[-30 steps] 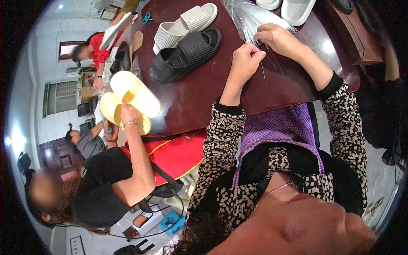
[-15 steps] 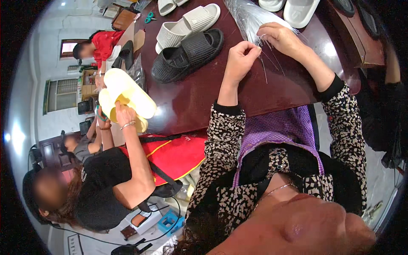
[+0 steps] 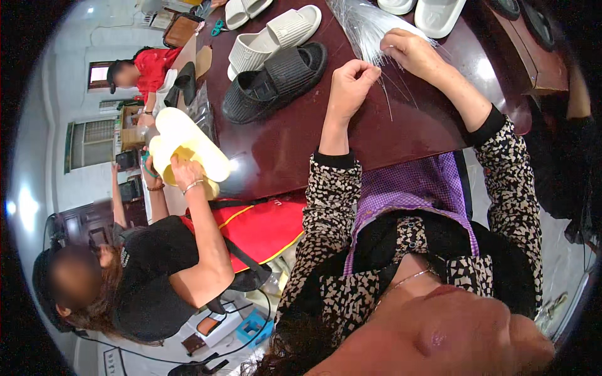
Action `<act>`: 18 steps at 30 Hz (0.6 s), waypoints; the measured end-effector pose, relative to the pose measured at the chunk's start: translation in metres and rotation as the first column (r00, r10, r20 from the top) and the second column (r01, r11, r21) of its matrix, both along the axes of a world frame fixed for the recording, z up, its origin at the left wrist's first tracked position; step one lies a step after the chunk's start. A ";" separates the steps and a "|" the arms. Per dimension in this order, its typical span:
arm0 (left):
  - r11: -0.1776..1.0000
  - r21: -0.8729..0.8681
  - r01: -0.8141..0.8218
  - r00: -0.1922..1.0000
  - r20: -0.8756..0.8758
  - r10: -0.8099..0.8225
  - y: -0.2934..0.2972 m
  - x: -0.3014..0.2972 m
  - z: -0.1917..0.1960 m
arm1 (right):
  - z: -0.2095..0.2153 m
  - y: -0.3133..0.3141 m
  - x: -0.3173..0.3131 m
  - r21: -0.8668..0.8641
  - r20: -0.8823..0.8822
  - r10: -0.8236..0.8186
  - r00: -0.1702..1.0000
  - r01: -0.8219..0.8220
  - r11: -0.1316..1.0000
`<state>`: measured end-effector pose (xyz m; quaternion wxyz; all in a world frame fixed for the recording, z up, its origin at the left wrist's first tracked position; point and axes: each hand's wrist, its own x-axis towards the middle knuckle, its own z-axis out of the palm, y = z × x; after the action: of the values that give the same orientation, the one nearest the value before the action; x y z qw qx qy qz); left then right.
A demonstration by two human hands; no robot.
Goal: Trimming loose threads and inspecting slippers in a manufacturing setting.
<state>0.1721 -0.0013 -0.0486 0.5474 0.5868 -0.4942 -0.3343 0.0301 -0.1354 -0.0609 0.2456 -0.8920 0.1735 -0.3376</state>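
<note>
1. On the dark red table [image 3: 269, 153], beyond our wrists, the bundle of clear strands [image 3: 359, 28] is lying with its long axis slanting from far left to near right, its near end fanning toward us.
2. Our right hand [image 3: 419, 59] is the nearer one, curling its fingers over that near end; we cannot tell whether it is gripping any strands.
3. Our left hand [image 3: 351, 88] is hovering just beside the bundle's near-left edge, thumb and forefinger pressing together; whether a strand is between them we cannot tell.
4. Compared with a second ago, our left hand is sitting slightly farther left, away from the right.
5. Farther out, a black slipper [image 3: 291, 72] is resting left of the bundle, and a co-worker's hand [image 3: 187, 172] is holding yellow slippers [image 3: 210, 153].
</note>
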 end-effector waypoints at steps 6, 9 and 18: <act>0.999 0.033 -0.004 1.000 -0.019 0.005 0.001 0.002 0.001 | -0.001 0.001 0.002 -0.008 0.069 -0.038 0.997 0.039 0.999; 1.000 0.007 -0.019 1.000 -0.004 0.019 0.000 0.002 0.002 | 0.002 0.002 0.001 -0.039 0.032 0.019 0.999 -0.018 0.999; 1.000 -0.002 -0.028 0.992 -0.120 0.027 -0.001 0.005 0.000 | 0.000 -0.001 0.002 -0.093 0.052 0.044 0.998 -0.039 0.995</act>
<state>0.1772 -0.0020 -0.0487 0.5817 0.5713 -0.4531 -0.3604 0.0317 -0.1360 -0.0604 0.2158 -0.8962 0.1326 -0.3642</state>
